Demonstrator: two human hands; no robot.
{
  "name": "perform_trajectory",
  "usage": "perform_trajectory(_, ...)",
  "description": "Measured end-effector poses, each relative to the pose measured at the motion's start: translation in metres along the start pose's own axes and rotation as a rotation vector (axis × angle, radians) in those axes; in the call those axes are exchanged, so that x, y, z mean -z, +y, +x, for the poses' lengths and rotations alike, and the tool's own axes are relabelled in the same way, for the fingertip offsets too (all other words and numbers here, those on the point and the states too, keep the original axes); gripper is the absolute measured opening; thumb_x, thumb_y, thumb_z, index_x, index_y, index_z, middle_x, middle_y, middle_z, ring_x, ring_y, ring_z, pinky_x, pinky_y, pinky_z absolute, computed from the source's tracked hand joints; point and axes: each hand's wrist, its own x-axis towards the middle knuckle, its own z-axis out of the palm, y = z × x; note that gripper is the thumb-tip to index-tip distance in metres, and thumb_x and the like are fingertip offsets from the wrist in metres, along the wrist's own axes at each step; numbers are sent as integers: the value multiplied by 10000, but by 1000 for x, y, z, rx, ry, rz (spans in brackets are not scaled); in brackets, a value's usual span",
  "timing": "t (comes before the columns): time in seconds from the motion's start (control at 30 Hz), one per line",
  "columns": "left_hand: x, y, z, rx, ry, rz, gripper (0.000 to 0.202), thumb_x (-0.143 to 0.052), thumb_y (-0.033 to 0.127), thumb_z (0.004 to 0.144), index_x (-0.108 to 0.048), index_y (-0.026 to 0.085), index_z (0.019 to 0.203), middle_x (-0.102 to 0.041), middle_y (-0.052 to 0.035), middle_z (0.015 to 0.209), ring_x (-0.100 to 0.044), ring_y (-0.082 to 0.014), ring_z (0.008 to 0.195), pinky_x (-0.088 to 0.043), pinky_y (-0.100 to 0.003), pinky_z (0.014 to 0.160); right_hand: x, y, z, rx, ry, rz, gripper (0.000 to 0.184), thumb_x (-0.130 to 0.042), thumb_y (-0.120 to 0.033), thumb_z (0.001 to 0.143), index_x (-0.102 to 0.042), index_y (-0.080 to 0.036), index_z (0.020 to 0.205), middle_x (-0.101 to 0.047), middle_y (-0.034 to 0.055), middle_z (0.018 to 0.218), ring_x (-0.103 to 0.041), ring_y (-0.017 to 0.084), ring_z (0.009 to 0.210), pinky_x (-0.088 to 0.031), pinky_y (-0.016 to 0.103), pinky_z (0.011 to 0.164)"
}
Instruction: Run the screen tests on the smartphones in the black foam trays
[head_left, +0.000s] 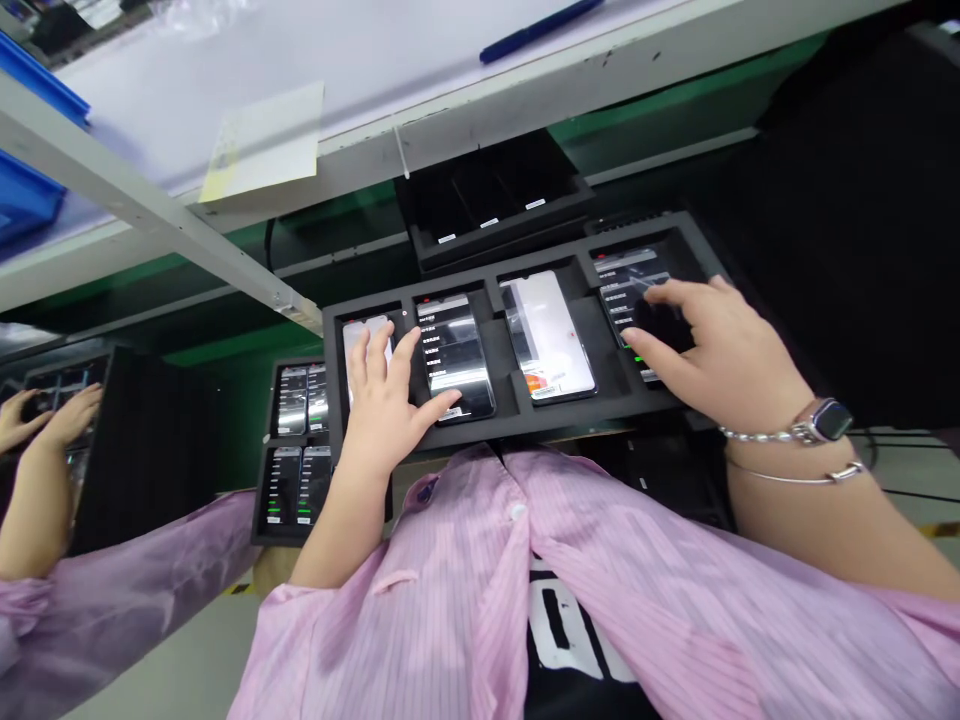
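Note:
A long black tray (504,385) lies in front of me with several smartphones in its compartments. My left hand (386,405) spreads over its left end, partly hiding a phone with a pale screen (352,340). The left thumb reaches over the neighbouring phone with a dark menu screen (457,345). A third phone (551,335) shows a mostly white screen. On the right, my right hand (727,350) is open above a phone with a dark list screen (619,290), thumb and forefinger apart. Whether these fingertips touch the glass I cannot tell.
A second tray of lit phones (292,450) sits lower left. Behind the long tray are stacked black trays (495,195). A white shelf edge (540,95) with a blue pen (536,30) runs above. At far left, another person's hands (67,420) work at a black box (150,450).

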Motion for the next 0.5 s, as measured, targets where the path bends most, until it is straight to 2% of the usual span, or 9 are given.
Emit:
perform_trajectory(0.13,10,-8,-2,15,90,-34,885,-611,804,877,-467,259,1559,-420,-169,1643,-256,-416,1598,-204,-625,1311,7,1,-5,4,203,59,465,-613,-509,936,-651,-186,1268,-716,175,1299,-637,345,1325,-455,566,1199)
perform_trajectory(0.2,22,-17,1,41,118,-37,917,-581,822,879,-441,241,1575,-446,-176,1624,-317,-405,1572,-227,-605,1309,13,5,-5,-66,202,142,480,-646,-487,915,-654,-187,1290,-713,168,1315,-670,337,1273,-510,548,1151)
perform_trajectory(0.27,34,-29,8,92,104,-19,931,-547,836,885,-436,220,1575,-479,-189,1600,-386,-401,1533,-268,-593,1294,18,12,0,-175,135,264,527,-673,-481,896,-633,-201,1341,-696,149,1358,-673,321,1269,-545,519,1120)
perform_trajectory(0.37,45,-45,25,191,21,32,892,-470,841,908,-499,186,1514,-541,-208,1542,-476,-414,1462,-346,-600,1247,20,24,13,-276,-40,422,575,-670,-495,901,-584,-239,1408,-653,135,1438,-614,308,1361,-520,513,1154)
perform_trajectory(0.43,44,-53,36,245,-17,61,854,-424,828,928,-545,163,1451,-580,-220,1489,-521,-418,1416,-394,-600,1212,18,29,22,-291,-150,466,573,-652,-517,920,-570,-268,1429,-627,129,1479,-578,312,1405,-482,534,1189)
perform_trajectory(0.5,39,-60,43,288,-26,64,805,-405,807,941,-573,163,1393,-572,-224,1488,-536,-413,1402,-440,-588,1176,15,30,29,-251,-173,476,544,-627,-544,944,-575,-298,1426,-629,113,1485,-589,308,1397,-486,535,1186)
